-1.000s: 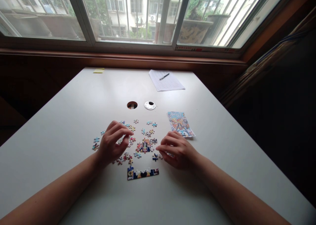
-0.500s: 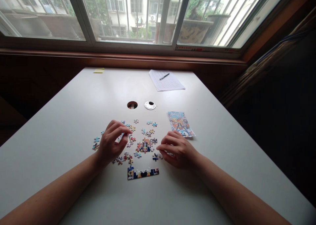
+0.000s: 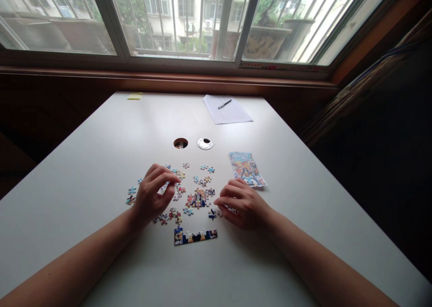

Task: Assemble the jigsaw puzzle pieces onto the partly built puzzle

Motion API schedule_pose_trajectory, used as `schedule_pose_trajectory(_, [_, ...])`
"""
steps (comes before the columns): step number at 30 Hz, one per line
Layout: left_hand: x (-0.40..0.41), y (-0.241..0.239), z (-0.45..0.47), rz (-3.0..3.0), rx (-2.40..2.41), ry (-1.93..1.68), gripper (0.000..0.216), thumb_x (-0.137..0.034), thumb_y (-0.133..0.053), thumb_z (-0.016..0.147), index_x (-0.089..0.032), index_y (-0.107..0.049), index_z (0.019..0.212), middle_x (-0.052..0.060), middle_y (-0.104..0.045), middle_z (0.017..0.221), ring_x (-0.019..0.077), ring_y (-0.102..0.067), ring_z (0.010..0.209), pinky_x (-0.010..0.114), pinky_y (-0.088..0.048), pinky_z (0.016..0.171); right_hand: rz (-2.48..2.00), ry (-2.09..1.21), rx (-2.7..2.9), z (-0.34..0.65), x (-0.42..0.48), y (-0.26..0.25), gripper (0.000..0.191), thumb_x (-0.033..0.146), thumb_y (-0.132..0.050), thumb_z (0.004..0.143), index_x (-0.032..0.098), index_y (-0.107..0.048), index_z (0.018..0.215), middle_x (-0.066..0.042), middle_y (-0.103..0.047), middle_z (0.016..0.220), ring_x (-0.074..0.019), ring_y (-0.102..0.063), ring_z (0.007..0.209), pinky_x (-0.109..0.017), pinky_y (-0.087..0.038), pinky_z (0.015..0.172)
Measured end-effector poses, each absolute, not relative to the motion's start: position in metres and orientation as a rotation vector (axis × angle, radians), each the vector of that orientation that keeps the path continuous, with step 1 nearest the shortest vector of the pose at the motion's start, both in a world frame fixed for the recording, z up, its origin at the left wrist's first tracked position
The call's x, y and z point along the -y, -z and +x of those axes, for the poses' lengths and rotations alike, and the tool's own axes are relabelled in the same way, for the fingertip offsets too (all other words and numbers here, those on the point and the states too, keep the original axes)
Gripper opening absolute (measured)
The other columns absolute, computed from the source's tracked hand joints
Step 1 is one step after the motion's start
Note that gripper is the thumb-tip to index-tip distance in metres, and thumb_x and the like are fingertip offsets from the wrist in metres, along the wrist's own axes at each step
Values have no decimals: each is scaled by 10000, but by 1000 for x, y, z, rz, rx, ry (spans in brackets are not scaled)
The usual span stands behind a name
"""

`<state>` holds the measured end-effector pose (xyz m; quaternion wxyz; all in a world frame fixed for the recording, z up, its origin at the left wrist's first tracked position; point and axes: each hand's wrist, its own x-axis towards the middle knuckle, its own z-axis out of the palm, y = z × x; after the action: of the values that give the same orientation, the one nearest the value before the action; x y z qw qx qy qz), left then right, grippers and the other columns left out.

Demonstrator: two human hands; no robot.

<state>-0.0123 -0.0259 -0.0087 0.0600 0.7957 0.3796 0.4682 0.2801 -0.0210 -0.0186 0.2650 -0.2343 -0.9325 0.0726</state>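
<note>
My left hand hovers over a spread of loose jigsaw pieces, fingers bent, with a gap between thumb and forefinger and nothing visible in it. Several pieces under it are partly hidden. On the right, my right hand has loosely curved fingers and shows nothing held. Its fingertips are beside a joined puzzle section, and it partly covers a few pieces, among them a dark blue piece. Nearer to me lies an assembled edge strip with a left corner.
A colourful picture sheet lies just beyond my right hand. Farther back on the white table are a round cable hole, a metal ring cover, paper sheets with a pen, and yellow sticky notes.
</note>
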Motion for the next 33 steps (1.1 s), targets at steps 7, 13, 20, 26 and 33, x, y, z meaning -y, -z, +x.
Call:
schedule_pose_trajectory(7, [25, 10, -13, 2423, -1133, -1418, 170, -70, -537, 864, -191, -656, 861, 26, -642, 795, 174, -544, 783, 336, -476, 704, -629, -197, 2521, 280, 21, 18, 108, 191, -607, 902, 221, -695, 958, -31, -630, 835, -171, -520, 774, -346, -372, 743])
schedule_pose_trajectory(13, [24, 13, -14, 2429, -1132, -1411, 172, -69, -545, 858, -200, -655, 871, 22, -645, 809, 178, -551, 796, 342, -483, 710, -626, -196, 2533, 280, 21, 19, 107, 195, -611, 901, 220, -699, 958, -28, -630, 832, -170, -527, 777, -346, -373, 752])
schedule_pose_trajectory(20, [24, 13, -14, 2422, -1124, -1420, 173, -49, -547, 851, -191, -648, 855, 23, -639, 806, 177, -546, 797, 342, -474, 719, -620, -204, 2537, 279, 20, 20, 103, 198, -613, 901, 215, -701, 951, -27, -628, 829, -169, -525, 777, -346, -373, 753])
schedule_pose_trajectory(26, [24, 12, -14, 2421, -1120, -1422, 178, -33, -551, 845, -185, -644, 853, 29, -634, 808, 181, -537, 802, 348, -466, 720, -605, -209, 2532, 280, 20, 20, 95, 191, -616, 898, 210, -698, 943, -28, -630, 824, -168, -518, 766, -345, -369, 749])
schedule_pose_trajectory(33, [25, 11, -13, 2417, -1123, -1423, 177, -37, -547, 847, -188, -639, 850, 27, -629, 810, 181, -535, 804, 350, -467, 721, -601, -224, 2540, 280, 20, 21, 100, 194, -610, 905, 210, -698, 948, -31, -633, 829, -169, -520, 772, -346, -368, 751])
